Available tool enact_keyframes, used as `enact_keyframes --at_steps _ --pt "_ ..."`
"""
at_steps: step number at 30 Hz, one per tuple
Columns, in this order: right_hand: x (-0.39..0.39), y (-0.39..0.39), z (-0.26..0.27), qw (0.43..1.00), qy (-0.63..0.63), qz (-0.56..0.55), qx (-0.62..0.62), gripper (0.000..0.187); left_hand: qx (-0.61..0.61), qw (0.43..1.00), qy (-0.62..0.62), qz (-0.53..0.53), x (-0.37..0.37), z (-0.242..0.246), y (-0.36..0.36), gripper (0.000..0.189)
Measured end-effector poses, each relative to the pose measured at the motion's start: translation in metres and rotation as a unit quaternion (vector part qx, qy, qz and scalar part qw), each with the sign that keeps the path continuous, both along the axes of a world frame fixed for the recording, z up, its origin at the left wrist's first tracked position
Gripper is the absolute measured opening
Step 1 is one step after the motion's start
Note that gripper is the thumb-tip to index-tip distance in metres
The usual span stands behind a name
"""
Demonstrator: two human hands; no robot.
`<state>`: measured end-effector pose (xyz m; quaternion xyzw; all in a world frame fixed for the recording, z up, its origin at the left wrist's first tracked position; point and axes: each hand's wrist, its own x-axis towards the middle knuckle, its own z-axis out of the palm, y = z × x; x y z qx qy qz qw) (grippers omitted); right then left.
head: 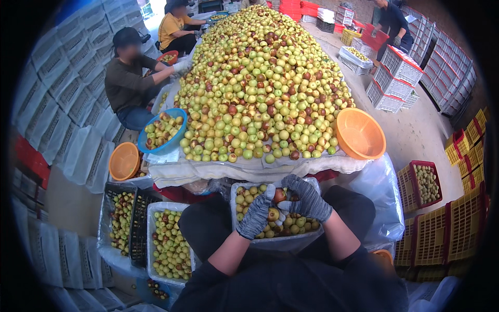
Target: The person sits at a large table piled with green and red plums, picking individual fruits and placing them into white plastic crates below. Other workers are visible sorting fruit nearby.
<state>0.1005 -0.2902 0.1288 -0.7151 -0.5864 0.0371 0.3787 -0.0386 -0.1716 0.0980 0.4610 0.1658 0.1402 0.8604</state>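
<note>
Both my hands wear grey knit gloves with pale fingertips, and they meet above a plastic-lined crate [317, 230] of jujubes between my knees. A yellow-green jujube with a brown patch [273, 214] rests in the fingers of my left hand [255, 214]. My right hand [310, 199] curls around a red-brown jujube [279, 195], whose far side its fingers partly cover. Directly beyond the crate, a large heap of green, yellow and brown jujubes [257, 97] covers a cloth-topped table [218, 171].
An orange basket [360, 132] stands at the table's right corner, a blue basket of jujubes [163, 130] at its left. Beside my left knee are a lined white crate [150, 234] and a black crate [142, 230]. Yellow crates [430, 234] stand right. Co-workers [132, 78] sit along the left side.
</note>
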Motion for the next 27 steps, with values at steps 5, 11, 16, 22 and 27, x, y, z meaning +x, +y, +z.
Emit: enact_keyframes --at_steps 5,11,16,22,27 --pt "0.026 -0.024 -0.074 0.956 0.282 0.005 0.086 0.039 0.088 0.993 0.040 -0.072 -0.011 0.009 -0.003 0.040" --pt "0.006 -0.056 -0.094 0.944 0.261 -0.061 0.195 0.063 0.502 0.863 0.053 -0.015 -0.011 -0.011 -0.029 0.026" --pt "-0.008 -0.070 -0.066 0.867 0.434 -0.059 0.237 0.034 -0.044 0.998 -0.042 -0.022 -0.022 0.000 -0.051 0.052" --pt "-0.027 -0.095 -0.054 0.647 0.708 0.042 0.280 0.036 0.112 0.993 0.027 -0.021 -0.036 0.024 -0.078 0.053" --pt "-0.031 -0.111 -0.051 0.630 0.729 0.062 0.262 0.034 0.532 0.840 0.087 0.056 -0.044 0.027 -0.091 0.039"
